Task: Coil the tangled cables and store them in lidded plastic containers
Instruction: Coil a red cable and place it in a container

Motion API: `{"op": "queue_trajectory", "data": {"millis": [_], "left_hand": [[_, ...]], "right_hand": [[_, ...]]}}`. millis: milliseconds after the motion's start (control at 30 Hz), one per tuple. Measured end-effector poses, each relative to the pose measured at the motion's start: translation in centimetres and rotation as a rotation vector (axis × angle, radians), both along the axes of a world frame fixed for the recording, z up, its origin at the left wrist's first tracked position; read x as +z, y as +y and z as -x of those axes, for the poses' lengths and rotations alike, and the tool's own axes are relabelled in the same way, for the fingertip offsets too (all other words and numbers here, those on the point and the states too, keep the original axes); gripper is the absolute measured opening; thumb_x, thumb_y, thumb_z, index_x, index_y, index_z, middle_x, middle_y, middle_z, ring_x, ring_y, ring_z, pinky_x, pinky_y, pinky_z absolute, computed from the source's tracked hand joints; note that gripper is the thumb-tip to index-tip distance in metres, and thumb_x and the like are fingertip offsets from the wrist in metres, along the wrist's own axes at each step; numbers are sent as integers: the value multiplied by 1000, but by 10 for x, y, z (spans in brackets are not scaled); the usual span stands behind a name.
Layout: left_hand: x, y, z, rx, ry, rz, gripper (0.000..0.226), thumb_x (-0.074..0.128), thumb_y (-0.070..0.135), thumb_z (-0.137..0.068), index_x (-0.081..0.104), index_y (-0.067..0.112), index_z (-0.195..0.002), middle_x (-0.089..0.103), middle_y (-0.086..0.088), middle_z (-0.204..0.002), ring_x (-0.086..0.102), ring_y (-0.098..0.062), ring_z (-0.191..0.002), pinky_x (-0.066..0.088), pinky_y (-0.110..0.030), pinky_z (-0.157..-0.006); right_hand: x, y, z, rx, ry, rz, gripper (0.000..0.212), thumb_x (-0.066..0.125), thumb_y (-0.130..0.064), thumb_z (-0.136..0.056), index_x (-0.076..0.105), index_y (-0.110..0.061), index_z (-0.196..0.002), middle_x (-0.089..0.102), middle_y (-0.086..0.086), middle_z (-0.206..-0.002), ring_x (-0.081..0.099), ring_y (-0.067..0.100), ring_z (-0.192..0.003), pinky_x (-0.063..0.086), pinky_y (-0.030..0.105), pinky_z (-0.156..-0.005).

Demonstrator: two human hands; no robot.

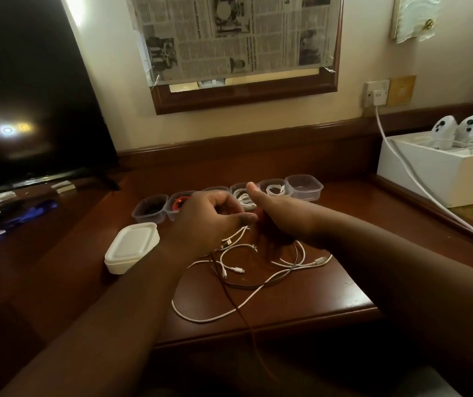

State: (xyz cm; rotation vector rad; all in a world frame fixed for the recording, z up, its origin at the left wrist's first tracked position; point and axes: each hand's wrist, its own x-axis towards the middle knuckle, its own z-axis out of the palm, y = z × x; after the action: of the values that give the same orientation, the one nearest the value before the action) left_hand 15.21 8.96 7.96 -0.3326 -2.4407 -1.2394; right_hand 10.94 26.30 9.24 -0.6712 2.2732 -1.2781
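Dark wood desk [330,285] takes up most of the shot, running back to a cream wall. A big black TV [29,96] sits on the left, screen off with a couple of light reflections in it. On the wall there's a wood-framed board [244,96] with newspaper taped over it. A white box [436,173] holding two white controllers [459,128] sits on the right, and a white power cord [418,184] from the wall socket [376,93] drapes over it.

Along the back of the desk is a row of clear plastic containers [304,187], all lidless. The far left one has something dark in it, the next something red, a couple hold coiled white cable, and the far right one looks empty. A stack of white lids [132,247] sits near the row's left end, closer to the camera.

The tangled cables [258,270] are spread loose on the desk in front of the row, mostly white with a dark one mixed in, and one dark strand trails off the front edge.

Left hand [209,222] has its fingers curled and pinches white cable ends just above the tangle. Right hand [275,216] is right beside it, thumb sticking up; its fingers are hidden, so I can't tell whether it holds anything.
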Motion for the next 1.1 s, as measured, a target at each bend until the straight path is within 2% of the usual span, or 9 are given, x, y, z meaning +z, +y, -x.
{"op": "queue_trajectory", "data": {"millis": [167, 300, 400, 533, 633, 733, 800, 933, 1100], "left_hand": [[-7, 0, 4, -136, -254, -682, 16, 74, 36, -68, 71, 21, -69, 43, -1, -60, 32, -14, -50, 18, -28, -48], [-23, 24, -6, -104, -298, -682, 14, 64, 28, -86, 76, 27, -79, 48, 1, -60, 35, -9, -48, 24, -25, -48], [-21, 31, -12, -41, -189, -410, 15, 61, 23, -95, 72, 32, -93, 70, 9, -69, 61, -5, -60, 46, -21, -60], [-4, 15, -12, 19, -33, -41, 9, 65, 30, -93, 69, 37, -91, 72, 10, -83, 66, 0, -80, 53, -20, -66], [5, 9, -11, -16, 18, 164, 13, 70, 27, -90, 67, 39, -87, 69, 9, -77, 66, -3, -73, 53, -20, -63], [14, 5, -8, -15, 151, 222, 15, 80, 26, -79, 66, 32, -78, 66, 12, -69, 65, 1, -64, 51, -16, -55], [16, 1, -5, -23, 100, 50, 19, 84, 36, -70, 67, 27, -72, 66, 8, -64, 61, -2, -57, 48, -19, -53], [5, 2, 0, -243, -182, -660, 36, 87, 48, -66, 70, 21, -81, 50, -15, -80, 41, -26, -62, 32, -31, -54], [-15, 39, -15, -124, -218, -669, 12, 62, 30, -88, 74, 29, -86, 45, 2, -58, 38, -10, -47, 31, -20, -41]], "right_hand": [[14, 12, -7, 307, -572, 639, 91, 17, -76, -89, 66, 0, -85, 57, 8, -55, 57, 20, -46, 48, 24, -48], [19, 3, -11, 228, -581, 1148, 91, 14, -73, -94, 64, 2, -109, 59, 6, -71, 60, 19, -64, 52, 29, -62], [12, -3, -4, 38, -232, 1123, 81, 15, -63, -99, 58, 2, -121, 65, 12, -81, 68, 27, -81, 56, 37, -81], [4, -1, 2, -206, 312, 649, 58, 26, -45, -105, 63, -1, -108, 72, 15, -85, 71, 25, -84, 58, 36, -83], [0, -3, -3, -149, 349, 319, 60, 33, -54, -101, 66, -4, -100, 71, 11, -82, 70, 23, -78, 57, 43, -81], [5, -5, -10, -63, 154, 178, 72, 26, -62, -99, 65, -2, -90, 70, 12, -76, 70, 24, -71, 57, 33, -71], [11, 2, -11, 59, -120, 227, 79, 19, -66, -98, 62, -2, -83, 64, 12, -63, 63, 23, -57, 51, 27, -57], [15, 10, -15, 297, -546, 661, 66, 28, -65, -95, 55, -7, -79, 47, 1, -49, 46, 15, -45, 41, 25, -49], [26, 1, -20, 149, -573, 1320, 55, 31, -62, -97, 54, -13, -87, 54, 2, -72, 54, 15, -67, 46, 27, -69]]}}
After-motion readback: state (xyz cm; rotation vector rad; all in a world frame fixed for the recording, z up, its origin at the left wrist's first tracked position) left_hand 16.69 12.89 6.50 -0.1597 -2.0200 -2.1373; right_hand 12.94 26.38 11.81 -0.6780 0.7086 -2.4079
